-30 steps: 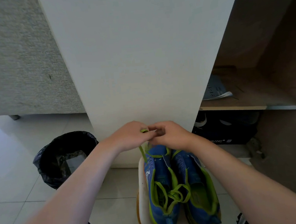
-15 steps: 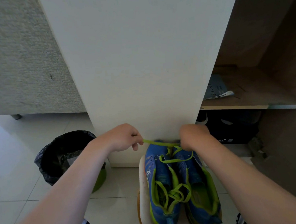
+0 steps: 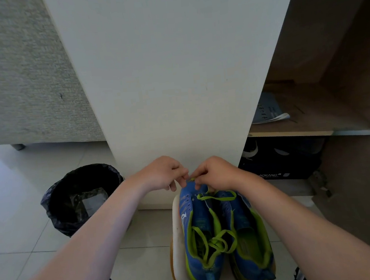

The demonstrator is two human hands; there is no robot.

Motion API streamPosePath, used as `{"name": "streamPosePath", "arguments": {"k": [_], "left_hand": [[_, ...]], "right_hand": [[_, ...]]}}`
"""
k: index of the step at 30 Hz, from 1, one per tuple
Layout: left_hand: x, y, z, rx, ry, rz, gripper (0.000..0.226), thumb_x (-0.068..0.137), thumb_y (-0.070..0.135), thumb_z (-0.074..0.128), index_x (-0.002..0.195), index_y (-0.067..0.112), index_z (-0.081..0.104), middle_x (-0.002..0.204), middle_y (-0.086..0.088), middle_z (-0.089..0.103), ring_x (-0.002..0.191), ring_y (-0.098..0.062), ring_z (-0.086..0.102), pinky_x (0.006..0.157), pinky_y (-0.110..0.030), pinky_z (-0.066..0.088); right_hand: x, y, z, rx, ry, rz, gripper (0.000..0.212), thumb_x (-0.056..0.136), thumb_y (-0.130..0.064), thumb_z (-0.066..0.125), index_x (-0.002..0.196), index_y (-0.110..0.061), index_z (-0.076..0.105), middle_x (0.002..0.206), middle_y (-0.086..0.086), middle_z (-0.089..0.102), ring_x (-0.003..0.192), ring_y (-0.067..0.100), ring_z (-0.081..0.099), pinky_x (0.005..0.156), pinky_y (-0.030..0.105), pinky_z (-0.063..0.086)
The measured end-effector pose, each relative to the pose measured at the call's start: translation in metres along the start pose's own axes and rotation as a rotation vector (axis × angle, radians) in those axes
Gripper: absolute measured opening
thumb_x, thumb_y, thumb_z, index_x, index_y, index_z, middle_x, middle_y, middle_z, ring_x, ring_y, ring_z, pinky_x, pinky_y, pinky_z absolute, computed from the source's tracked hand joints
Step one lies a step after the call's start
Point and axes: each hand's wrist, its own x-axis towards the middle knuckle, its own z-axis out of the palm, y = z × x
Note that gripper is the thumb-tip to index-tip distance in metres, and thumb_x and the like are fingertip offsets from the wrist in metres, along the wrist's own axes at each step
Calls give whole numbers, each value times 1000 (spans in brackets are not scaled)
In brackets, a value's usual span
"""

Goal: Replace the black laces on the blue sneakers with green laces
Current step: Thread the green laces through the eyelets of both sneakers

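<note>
Fingers [image 3: 181, 173] of the left hand [image 3: 160, 173] and right hand [image 3: 218, 174] are meeting tip to tip, pinching the green lace [image 3: 207, 198] over the toes of the blue sneakers [image 3: 201, 224] sitting on a white stool [image 3: 178, 242].

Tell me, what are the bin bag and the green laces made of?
The bin bag looks like thin, shiny black plastic: it crinkles. The green laces seem flat matte fabric, limp and looping; the weave is too small to see.

There are two blue shoes [image 3: 197, 215] [image 3: 243, 220], two green laces [image 3: 214, 241] [image 3: 216, 196], two hands [image 3: 160, 173] [image 3: 216, 171], one black bin [image 3: 56, 197], one dark box [image 3: 283, 164] and one paper [image 3: 267, 109].
</note>
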Motion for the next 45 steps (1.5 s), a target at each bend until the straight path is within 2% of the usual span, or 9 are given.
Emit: {"name": "streamPosePath", "arguments": {"k": [4,7,12,16,20,27,31,38,45], "left_hand": [[5,-3,5,34,15,-31,21,94,36,62,96,16,68,85,2,74,65,-14,67,62,-27,57],[8,-5,10,66,6,-12,15,93,27,63,96,14,69,84,1,73,66,-15,68,64,-29,58],[13,-12,23,106,111,-98,15,89,28,64,95,15,66,90,-2,70,71,-19,69,62,-33,60],[11,-23,43,50,1,-252,45,73,37,81,108,16,63,108,-3,62,86,-19,67,66,-34,62],[12,-27,56,99,-13,-272,48,68,40,86,100,12,65,103,-10,69,68,-20,69,67,-34,60],[17,-44,59,-107,43,-327,18,77,13,70,92,7,79,84,-13,75,74,-22,74,77,-40,62],[16,-47,61,-179,57,-346,18,83,3,64,94,2,78,76,-11,71,62,-18,69,69,-33,62],[12,-50,62,-234,69,-337,22,84,-3,61,97,5,77,79,-9,69,63,-18,66,54,-23,57],[9,-52,60,-272,70,-322,29,84,-8,56,99,7,76,77,-5,68,65,-16,65,52,-21,54]], "right_hand": [[2,0,1,-15,108,-25,15,92,-21,67,91,-14,81,76,-4,74,43,-3,50,55,20,42],[4,1,3,-34,150,-31,15,91,-19,67,91,-14,81,75,-7,72,48,-7,54,57,19,40],[4,6,12,-188,191,34,17,87,-20,70,100,-22,80,97,-5,76,86,11,67,75,22,47],[1,11,21,-323,141,90,21,89,-22,66,104,-29,78,98,-8,76,65,13,68,74,25,55],[3,12,28,-435,180,83,14,90,-30,67,100,-31,77,109,-11,73,99,16,67,84,33,55],[9,17,39,-581,152,92,16,81,-22,64,89,-25,77,96,-7,74,87,18,67,70,28,55],[10,17,43,-634,136,41,11,82,-20,62,79,-22,72,93,-5,72,85,20,65,62,25,42],[13,8,49,-760,106,-12,5,79,-23,63,80,-22,68,87,-3,69,81,21,63,61,26,44],[13,4,55,-786,122,-5,23,80,-21,61,62,-24,47,67,-4,48,73,24,57,52,26,34]]}}
